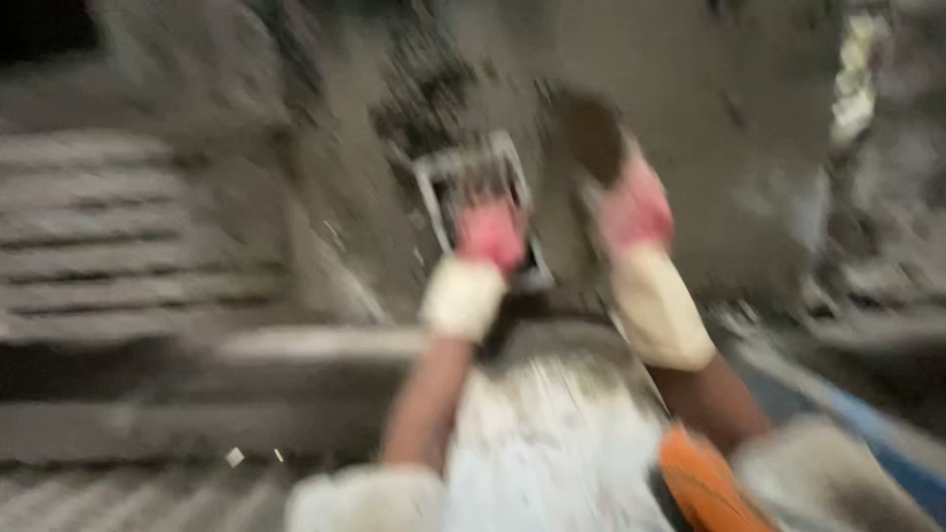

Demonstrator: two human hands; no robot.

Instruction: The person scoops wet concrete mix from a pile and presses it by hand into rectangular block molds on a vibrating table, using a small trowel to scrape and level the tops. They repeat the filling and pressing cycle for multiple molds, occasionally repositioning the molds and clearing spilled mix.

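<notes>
I'm working in red-palmed gloves with cream cuffs, frame heavily motion-blurred. My left hand (490,234) is closing around the handle of a rectangular metal-framed tool (478,187), looks like a float or mould frame, lying on the grey wet surface (729,118) in front of me. My right hand (636,209) is gripping a dark rounded lump (589,133), maybe a trowel blade or a scoop of mix; can't tell which.

Progress, judging only from this: grey material is already spread over a wide area ahead, so I'd say spreading is under way, not finished; the dark patch (424,94) beyond the frame tool looks rougher, probably unworked.

Hard to read: stacked slabs or blocks (118,236) on the left are smeared. An orange object (705,488) and a blue edge (887,443) at lower right are cut off. Finger positions are mostly guesswork through blur.
</notes>
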